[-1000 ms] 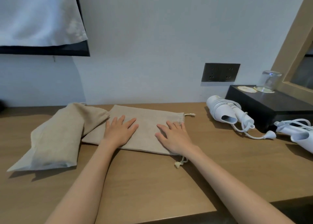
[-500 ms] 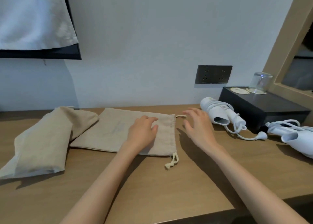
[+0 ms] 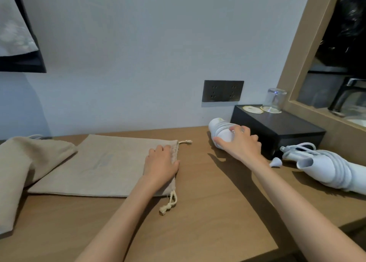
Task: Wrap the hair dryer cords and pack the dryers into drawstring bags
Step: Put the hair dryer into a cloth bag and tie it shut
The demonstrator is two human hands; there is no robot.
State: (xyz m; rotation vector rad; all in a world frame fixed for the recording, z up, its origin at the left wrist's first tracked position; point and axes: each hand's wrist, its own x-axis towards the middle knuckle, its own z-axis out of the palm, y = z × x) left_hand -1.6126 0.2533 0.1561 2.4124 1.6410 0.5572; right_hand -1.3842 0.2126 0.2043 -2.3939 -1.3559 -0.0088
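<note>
A flat beige drawstring bag lies on the wooden desk, mouth to the right. My left hand rests on the bag beside its gathered opening, fingers bent over the hem. My right hand curls round a white hair dryer with its cord wound about it, next to the black box. A second white hair dryer with wrapped cord lies at the right edge; its plug rests on the desk. A bulging beige bag lies at the far left.
A black box against the wall carries an upturned glass and a coaster. A dark double wall socket sits above the desk. A wood-framed mirror rises at the right. The desk's front edge runs below my arms.
My right hand left the flat bag, moved right and closed round the nearer hair dryer. My left hand slid right to the bag's opening. The view shifted rightward.
</note>
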